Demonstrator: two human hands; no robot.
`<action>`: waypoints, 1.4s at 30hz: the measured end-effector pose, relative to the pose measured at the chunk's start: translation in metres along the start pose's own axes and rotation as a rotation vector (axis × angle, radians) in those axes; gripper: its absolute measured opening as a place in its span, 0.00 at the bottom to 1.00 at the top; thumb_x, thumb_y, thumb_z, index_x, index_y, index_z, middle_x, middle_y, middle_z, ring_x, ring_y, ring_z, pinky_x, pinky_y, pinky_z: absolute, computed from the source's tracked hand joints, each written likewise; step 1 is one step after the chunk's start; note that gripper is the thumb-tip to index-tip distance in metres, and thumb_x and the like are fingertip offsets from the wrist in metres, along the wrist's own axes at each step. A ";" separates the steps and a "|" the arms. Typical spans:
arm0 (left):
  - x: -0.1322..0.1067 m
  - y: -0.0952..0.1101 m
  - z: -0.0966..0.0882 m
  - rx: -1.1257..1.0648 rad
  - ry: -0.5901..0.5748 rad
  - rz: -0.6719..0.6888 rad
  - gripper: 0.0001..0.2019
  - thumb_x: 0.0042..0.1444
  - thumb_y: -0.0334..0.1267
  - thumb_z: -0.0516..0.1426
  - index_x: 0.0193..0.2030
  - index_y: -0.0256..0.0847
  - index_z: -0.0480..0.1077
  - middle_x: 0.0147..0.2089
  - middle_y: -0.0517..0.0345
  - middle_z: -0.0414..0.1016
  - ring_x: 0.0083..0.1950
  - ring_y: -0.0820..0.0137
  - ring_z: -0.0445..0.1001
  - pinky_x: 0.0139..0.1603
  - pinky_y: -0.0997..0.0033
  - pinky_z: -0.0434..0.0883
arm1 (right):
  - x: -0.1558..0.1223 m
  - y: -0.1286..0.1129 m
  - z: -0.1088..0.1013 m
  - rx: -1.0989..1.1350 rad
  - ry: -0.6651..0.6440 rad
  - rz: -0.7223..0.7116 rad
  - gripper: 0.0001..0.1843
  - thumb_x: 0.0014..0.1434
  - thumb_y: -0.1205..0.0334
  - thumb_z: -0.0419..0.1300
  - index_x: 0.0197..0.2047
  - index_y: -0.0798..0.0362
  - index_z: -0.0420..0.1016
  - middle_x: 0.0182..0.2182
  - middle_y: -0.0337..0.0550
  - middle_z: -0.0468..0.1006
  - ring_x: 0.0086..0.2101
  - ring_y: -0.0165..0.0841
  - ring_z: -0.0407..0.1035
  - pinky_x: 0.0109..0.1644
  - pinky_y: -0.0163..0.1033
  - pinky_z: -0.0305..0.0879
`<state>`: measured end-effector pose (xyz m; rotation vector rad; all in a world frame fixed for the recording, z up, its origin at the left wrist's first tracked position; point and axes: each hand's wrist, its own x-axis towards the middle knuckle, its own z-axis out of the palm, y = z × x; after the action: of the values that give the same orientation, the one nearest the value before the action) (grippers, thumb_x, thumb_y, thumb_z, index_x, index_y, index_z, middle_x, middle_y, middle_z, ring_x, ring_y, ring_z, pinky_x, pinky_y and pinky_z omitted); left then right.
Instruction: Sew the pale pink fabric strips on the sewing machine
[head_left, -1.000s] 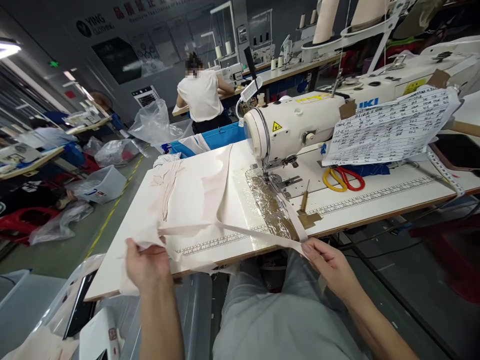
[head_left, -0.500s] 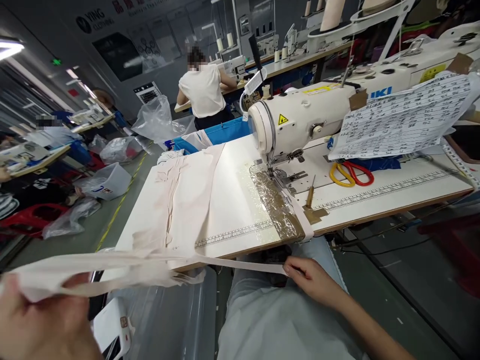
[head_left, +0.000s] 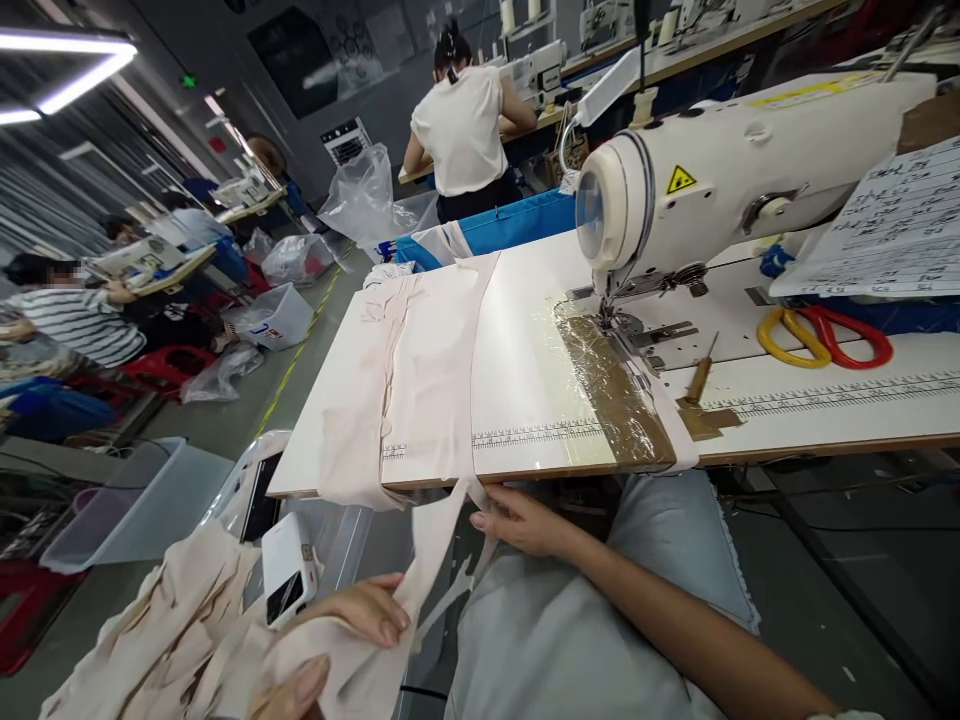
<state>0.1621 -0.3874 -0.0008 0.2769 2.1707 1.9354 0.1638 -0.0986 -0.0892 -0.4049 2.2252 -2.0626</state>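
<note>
My left hand [head_left: 366, 612], low in front of the table, is closed on a pale pink fabric piece [head_left: 433, 535] that rises toward the table edge. Just below that edge, my right hand [head_left: 529, 522] pinches a narrow pale pink fabric strip [head_left: 477, 492] between thumb and fingers. Thin ragged ends [head_left: 450, 590] dangle between the hands. Flat pink fabric panels [head_left: 439, 380] lie on the table's left part, their lower ends hanging over the front edge. A heap of the same fabric [head_left: 161, 620] lies at lower left.
A sewing machine [head_left: 720, 170] stands on the white table [head_left: 525, 330], with an awl [head_left: 701, 372], scissors [head_left: 855, 340] and a written sheet [head_left: 892, 230] to its right. A white power bank [head_left: 287, 565] sits by a clear bin [head_left: 142, 510]. Other people sit at machines beyond.
My left hand has come in from the far left toward my right hand, and the stretched fabric between them now hangs slack. My right hand has moved up to the table edge. The view has shifted left.
</note>
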 end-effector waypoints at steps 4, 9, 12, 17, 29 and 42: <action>0.000 -0.021 0.045 -0.204 -0.140 -0.280 0.20 0.49 0.55 0.59 0.30 0.36 0.74 0.25 0.52 0.72 0.29 0.65 0.72 0.38 0.63 0.72 | -0.006 -0.006 0.015 0.119 0.051 -0.006 0.29 0.66 0.33 0.41 0.39 0.51 0.63 0.28 0.39 0.75 0.27 0.32 0.72 0.31 0.37 0.70; 0.020 -0.047 0.088 -0.205 -0.185 -0.405 0.26 0.55 0.59 0.58 0.51 0.39 0.68 0.37 0.53 0.76 0.18 0.77 0.64 0.20 0.74 0.62 | -0.023 -0.023 0.013 0.074 0.156 0.025 0.20 0.71 0.43 0.42 0.35 0.49 0.59 0.19 0.31 0.67 0.17 0.27 0.61 0.23 0.32 0.59; 0.028 -0.050 0.106 -0.160 -0.257 -0.231 0.34 0.51 0.62 0.60 0.58 0.43 0.63 0.45 0.52 0.74 0.18 0.80 0.63 0.20 0.74 0.63 | -0.024 -0.031 0.012 -0.017 0.207 0.014 0.19 0.70 0.47 0.45 0.31 0.49 0.57 0.18 0.30 0.64 0.18 0.27 0.58 0.24 0.33 0.54; 0.043 -0.045 0.129 -0.019 -0.175 -0.168 0.23 0.57 0.57 0.58 0.48 0.39 0.67 0.23 0.65 0.66 0.18 0.80 0.57 0.20 0.78 0.57 | -0.026 -0.037 0.011 -0.103 0.206 -0.017 0.17 0.70 0.51 0.45 0.29 0.48 0.54 0.19 0.32 0.65 0.21 0.28 0.60 0.27 0.34 0.54; 0.049 -0.053 0.156 0.561 0.132 0.211 0.10 0.57 0.45 0.55 0.39 0.42 0.70 0.37 0.54 0.71 0.39 0.64 0.69 0.38 0.67 0.68 | -0.037 -0.045 -0.001 -0.178 0.186 -0.043 0.17 0.67 0.56 0.46 0.27 0.47 0.49 0.18 0.29 0.57 0.19 0.27 0.50 0.24 0.35 0.46; 0.052 -0.035 0.089 0.587 0.096 0.302 0.21 0.63 0.54 0.50 0.28 0.40 0.69 0.22 0.61 0.67 0.24 0.73 0.65 0.27 0.77 0.63 | -0.040 -0.044 -0.009 -0.253 0.260 -0.091 0.18 0.60 0.61 0.51 0.21 0.49 0.49 0.16 0.28 0.50 0.18 0.25 0.47 0.24 0.36 0.42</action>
<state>0.1381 -0.2920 -0.0472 0.6482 2.8634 1.4012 0.2062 -0.0829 -0.0502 -0.2711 2.6817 -1.9807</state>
